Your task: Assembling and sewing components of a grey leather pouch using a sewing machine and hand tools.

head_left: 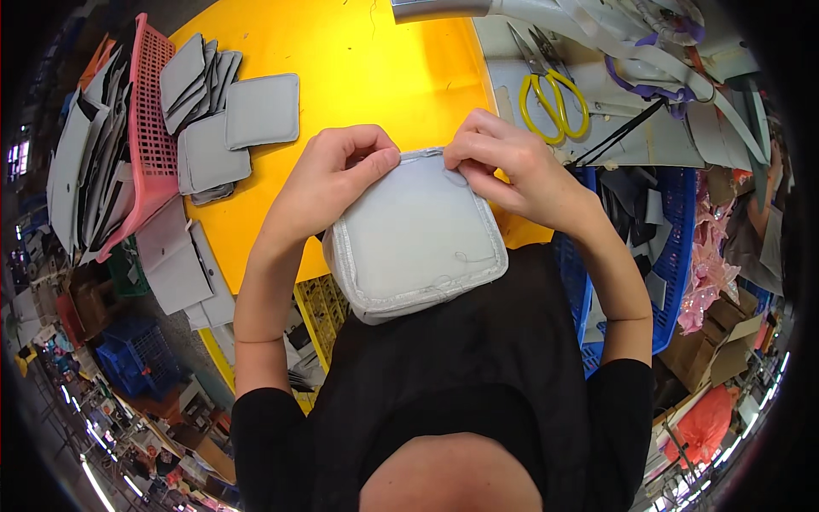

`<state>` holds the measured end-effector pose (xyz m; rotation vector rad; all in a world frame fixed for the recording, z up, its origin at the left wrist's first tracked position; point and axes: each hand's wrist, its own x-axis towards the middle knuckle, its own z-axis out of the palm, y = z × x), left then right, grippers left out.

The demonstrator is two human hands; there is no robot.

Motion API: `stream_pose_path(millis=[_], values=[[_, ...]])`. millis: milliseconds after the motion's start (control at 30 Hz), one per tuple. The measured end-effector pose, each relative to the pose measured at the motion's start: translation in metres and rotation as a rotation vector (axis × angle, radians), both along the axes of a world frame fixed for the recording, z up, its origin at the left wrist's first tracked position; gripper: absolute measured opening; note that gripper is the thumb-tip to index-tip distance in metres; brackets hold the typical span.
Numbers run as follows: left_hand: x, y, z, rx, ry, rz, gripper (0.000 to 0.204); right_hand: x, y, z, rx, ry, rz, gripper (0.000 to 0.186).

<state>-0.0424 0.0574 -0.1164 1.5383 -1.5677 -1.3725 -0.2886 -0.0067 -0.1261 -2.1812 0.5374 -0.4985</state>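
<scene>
A light grey, box-shaped fabric pouch [420, 230] with bound, stitched edges rests against my lap at the front of the yellow table. Loose threads trail over its face near the lower edge and the upper right corner. My left hand [345, 166] pinches its far edge near the upper left corner, thumb on top. At the upper right corner, my right hand [510, 166] has its fingers closed on the same edge. The pouch's underside is hidden.
Padded grey square panels [263, 111] lie stacked on the yellow table [358, 68] at left, beside a pink basket [153, 111] of grey pieces. Yellow-handled scissors [554, 107] lie at the far right, below white and purple strips. A blue crate [678, 247] stands right of my arm.
</scene>
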Motion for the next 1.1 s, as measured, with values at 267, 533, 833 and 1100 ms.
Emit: stream_pose_path(millis=[267,533,833,1100], values=[[0.001,-0.009,0.02,-0.036,-0.198,-0.109,0.022,0.006,0.008,-0.01,-0.011,-0.116,-0.075,0.022],[-0.01,-0.024,0.015,0.011,-0.175,-0.171,0.024,0.009,0.019,-0.004,0.166,-0.133,-0.228,0.017],[-0.017,-0.011,-0.004,0.071,0.158,0.015,0.024,0.007,0.025,-0.013,0.283,-0.115,-0.306,0.014],[-0.022,-0.004,0.006,-0.13,-0.159,0.04,0.024,-0.028,-0.097,-0.078,-0.76,0.571,-0.945,0.024]])
